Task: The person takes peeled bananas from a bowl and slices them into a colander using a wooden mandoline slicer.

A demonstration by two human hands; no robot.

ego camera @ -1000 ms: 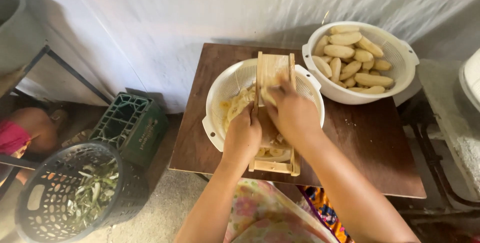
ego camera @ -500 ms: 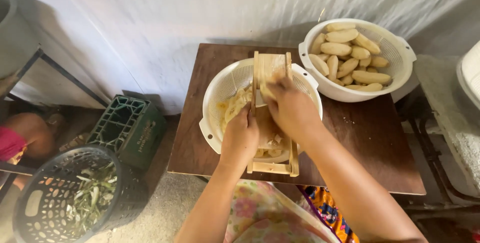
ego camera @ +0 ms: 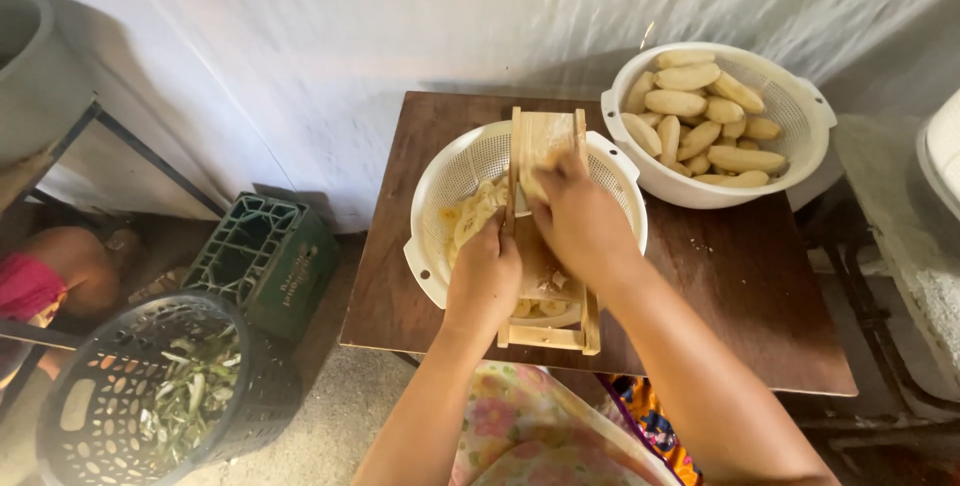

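Gripping the wooden slicer (ego camera: 545, 236) at its left rail, left hand (ego camera: 484, 281) fingers curled shut. Right hand (ego camera: 578, 221) fingers clamp a peeled banana piece (ego camera: 532, 186) against the board, over the white colander (ego camera: 470, 171).

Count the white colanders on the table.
2: one colander under the wooden slicer at the hands, another colander of peeled plantains at the table's far right corner.

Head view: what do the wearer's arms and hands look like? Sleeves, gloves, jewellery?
Both arms are bare to the frame edge: no sleeves, no gloves. The left hand and right hand show no rings, watch or bracelets. Floral-print clothing shows below them.
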